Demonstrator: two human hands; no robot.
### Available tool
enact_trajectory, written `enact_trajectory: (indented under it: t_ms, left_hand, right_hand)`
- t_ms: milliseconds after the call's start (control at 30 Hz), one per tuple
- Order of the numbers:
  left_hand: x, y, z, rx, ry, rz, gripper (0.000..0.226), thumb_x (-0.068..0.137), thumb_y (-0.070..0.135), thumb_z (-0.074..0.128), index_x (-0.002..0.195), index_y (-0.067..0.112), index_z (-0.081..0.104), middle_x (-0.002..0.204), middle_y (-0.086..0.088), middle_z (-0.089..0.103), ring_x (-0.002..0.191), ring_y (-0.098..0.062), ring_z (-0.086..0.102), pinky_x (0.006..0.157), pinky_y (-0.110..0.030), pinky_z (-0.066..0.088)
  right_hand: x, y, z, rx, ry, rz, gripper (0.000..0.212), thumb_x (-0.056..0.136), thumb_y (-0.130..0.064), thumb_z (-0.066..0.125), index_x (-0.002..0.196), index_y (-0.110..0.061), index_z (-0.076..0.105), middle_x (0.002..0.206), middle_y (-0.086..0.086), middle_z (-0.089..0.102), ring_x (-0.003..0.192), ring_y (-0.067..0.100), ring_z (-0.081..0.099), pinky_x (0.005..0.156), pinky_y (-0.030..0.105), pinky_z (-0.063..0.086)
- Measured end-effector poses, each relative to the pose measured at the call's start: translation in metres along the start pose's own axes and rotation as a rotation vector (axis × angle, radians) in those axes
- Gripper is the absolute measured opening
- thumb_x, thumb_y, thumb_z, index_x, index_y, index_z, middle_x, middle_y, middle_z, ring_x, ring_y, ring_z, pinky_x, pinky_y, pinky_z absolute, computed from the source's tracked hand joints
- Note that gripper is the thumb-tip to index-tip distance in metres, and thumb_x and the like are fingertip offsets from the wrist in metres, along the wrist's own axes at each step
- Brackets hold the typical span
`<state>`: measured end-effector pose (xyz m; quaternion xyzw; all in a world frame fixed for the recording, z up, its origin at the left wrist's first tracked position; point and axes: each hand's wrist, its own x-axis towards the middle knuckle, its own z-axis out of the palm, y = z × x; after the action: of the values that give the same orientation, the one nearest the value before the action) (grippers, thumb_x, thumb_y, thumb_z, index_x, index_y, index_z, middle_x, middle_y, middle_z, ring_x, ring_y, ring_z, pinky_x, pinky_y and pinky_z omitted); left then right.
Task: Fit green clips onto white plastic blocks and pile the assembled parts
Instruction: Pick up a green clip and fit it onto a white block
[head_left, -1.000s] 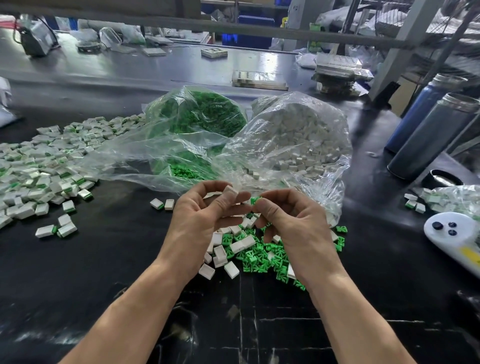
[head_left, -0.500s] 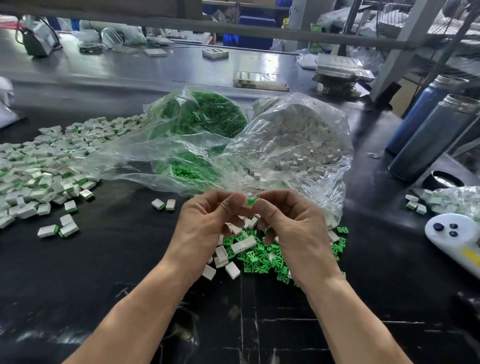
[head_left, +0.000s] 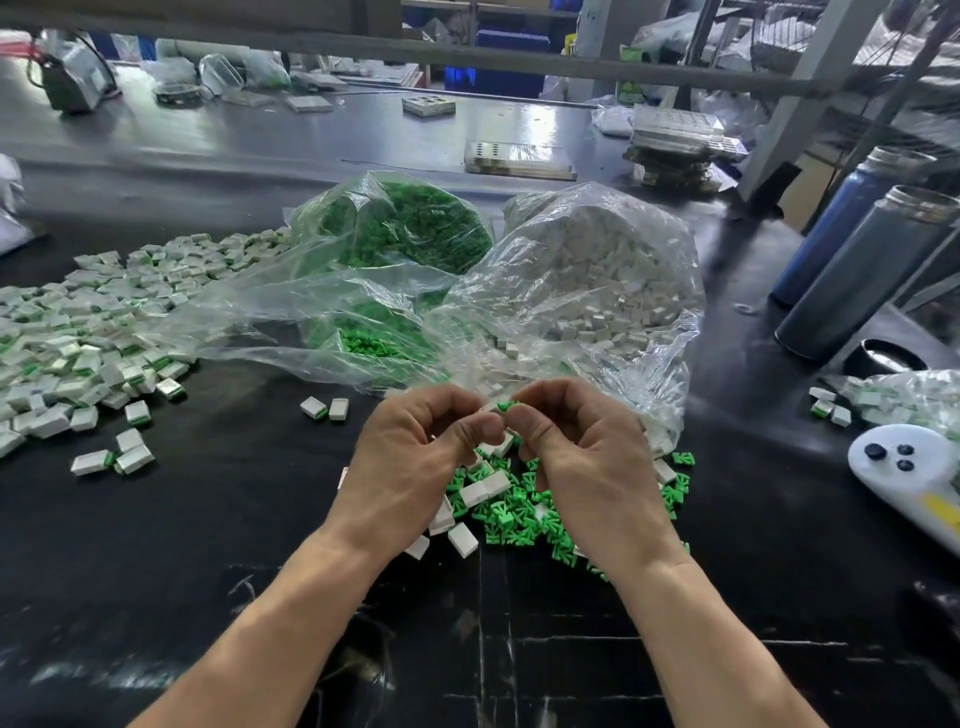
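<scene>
My left hand (head_left: 415, 457) and my right hand (head_left: 587, 457) meet fingertip to fingertip above the table. My right hand pinches a green clip (head_left: 505, 406). My left hand grips a white block that its fingers almost wholly hide. Below the hands lies a loose heap of green clips (head_left: 519, 519) mixed with white blocks (head_left: 485, 491). A wide pile of assembled parts (head_left: 78, 343) covers the table at the left. Behind stand a clear bag of green clips (head_left: 410, 223) and a clear bag of white blocks (head_left: 602, 270).
Two assembled parts (head_left: 324, 409) lie apart left of my hands. Two metal flasks (head_left: 857, 270) stand at the right, a white controller (head_left: 914, 478) near the right edge, beside a small bag of parts (head_left: 904, 400). Trays (head_left: 519, 158) lie at the back of the black table (head_left: 208, 519).
My hands have closed together, bringing the green clip against the white block. The block showed above my left fingers a second ago and is now covered.
</scene>
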<state>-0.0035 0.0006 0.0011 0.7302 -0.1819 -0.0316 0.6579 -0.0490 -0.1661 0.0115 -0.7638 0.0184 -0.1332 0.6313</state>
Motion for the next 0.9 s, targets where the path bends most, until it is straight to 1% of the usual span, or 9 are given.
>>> enact_trajectory:
  t_ms: [200, 300, 367, 433, 500, 667, 733, 833, 900]
  left_hand:
    - [0.0002, -0.0042, -0.0039, 0.162, 0.035, 0.016, 0.012, 0.082, 0.045, 0.076, 0.092, 0.038, 0.076, 0.083, 0.013, 0.076, 0.075, -0.007, 0.069, 0.074, -0.031, 0.058]
    - [-0.0011, -0.0029, -0.0043, 0.268, 0.042, 0.05, 0.015, 0.08, 0.048, 0.073, 0.094, 0.042, 0.075, 0.081, 0.013, 0.075, 0.073, -0.015, 0.069, 0.069, -0.037, 0.058]
    - [-0.0015, -0.0022, -0.0059, 0.353, 0.05, 0.085, 0.011, 0.084, 0.041, 0.077, 0.095, 0.041, 0.075, 0.079, 0.013, 0.074, 0.072, -0.017, 0.068, 0.066, -0.034, 0.055]
    - [-0.0013, -0.0013, -0.0082, 0.434, 0.053, 0.138, 0.009, 0.087, 0.03, 0.081, 0.093, 0.035, 0.077, 0.079, 0.02, 0.073, 0.072, -0.007, 0.068, 0.062, -0.02, 0.051]
    - [-0.001, 0.0001, -0.0099, 0.506, 0.042, 0.177, 0.008, 0.087, 0.026, 0.082, 0.092, 0.031, 0.078, 0.08, 0.026, 0.071, 0.074, 0.003, 0.066, 0.064, -0.008, 0.044]
    - [-0.0008, -0.0012, -0.008, 0.499, 0.05, 0.181, 0.008, 0.088, 0.024, 0.081, 0.091, 0.03, 0.078, 0.08, 0.024, 0.071, 0.077, 0.001, 0.067, 0.065, -0.007, 0.044]
    - [-0.0005, -0.0034, -0.0078, 0.425, 0.044, 0.151, 0.011, 0.089, 0.022, 0.08, 0.091, 0.032, 0.077, 0.08, 0.022, 0.073, 0.078, -0.004, 0.069, 0.065, -0.014, 0.049]
    - [0.002, -0.0071, -0.0078, 0.334, 0.004, 0.094, 0.009, 0.091, 0.028, 0.078, 0.091, 0.036, 0.075, 0.077, 0.008, 0.072, 0.072, -0.018, 0.066, 0.07, -0.042, 0.056]
    - [0.0038, -0.0058, -0.0065, 0.281, 0.012, 0.082, 0.005, 0.091, 0.031, 0.077, 0.09, 0.036, 0.075, 0.076, 0.004, 0.071, 0.071, -0.021, 0.064, 0.069, -0.046, 0.057]
  right_hand:
    - [-0.0012, -0.0035, -0.0034, -0.235, -0.061, -0.063, 0.014, 0.098, -0.015, 0.07, 0.096, -0.029, 0.068, 0.085, -0.024, 0.068, 0.078, -0.004, 0.065, 0.067, 0.009, 0.048]
    - [-0.0019, -0.0053, -0.0038, -0.292, -0.056, -0.078, 0.013, 0.098, -0.013, 0.07, 0.097, -0.025, 0.069, 0.08, -0.019, 0.067, 0.078, -0.007, 0.062, 0.067, 0.007, 0.046]
    - [-0.0023, -0.007, -0.0025, -0.307, -0.063, -0.083, 0.012, 0.099, -0.011, 0.069, 0.097, -0.023, 0.069, 0.079, -0.014, 0.065, 0.077, -0.008, 0.061, 0.066, 0.007, 0.045]
    - [-0.0019, -0.0078, -0.0013, -0.328, -0.077, -0.087, 0.012, 0.098, -0.008, 0.069, 0.097, -0.02, 0.069, 0.08, -0.013, 0.064, 0.076, -0.007, 0.06, 0.066, 0.008, 0.045]
    - [-0.0011, -0.008, -0.0004, -0.373, -0.084, -0.1, 0.013, 0.098, -0.006, 0.069, 0.097, -0.019, 0.07, 0.081, -0.012, 0.064, 0.077, -0.005, 0.06, 0.067, 0.01, 0.045]
    - [-0.0008, -0.0062, -0.0019, -0.298, -0.065, -0.055, 0.018, 0.098, -0.009, 0.07, 0.093, -0.026, 0.07, 0.076, -0.018, 0.067, 0.07, -0.004, 0.063, 0.062, 0.011, 0.047]
    - [-0.0007, -0.0055, -0.0015, -0.237, -0.067, -0.015, 0.022, 0.097, -0.01, 0.071, 0.089, -0.03, 0.071, 0.078, -0.019, 0.07, 0.068, 0.0, 0.065, 0.061, 0.014, 0.049]
    - [-0.0009, -0.0066, 0.0002, -0.051, -0.036, 0.04, 0.022, 0.094, -0.006, 0.074, 0.086, -0.026, 0.076, 0.072, -0.002, 0.072, 0.062, 0.008, 0.063, 0.056, 0.027, 0.056]
    - [-0.0003, -0.0072, 0.0013, 0.035, 0.004, 0.05, 0.019, 0.094, -0.004, 0.073, 0.089, -0.021, 0.079, 0.073, 0.01, 0.071, 0.06, 0.016, 0.061, 0.056, 0.035, 0.056]
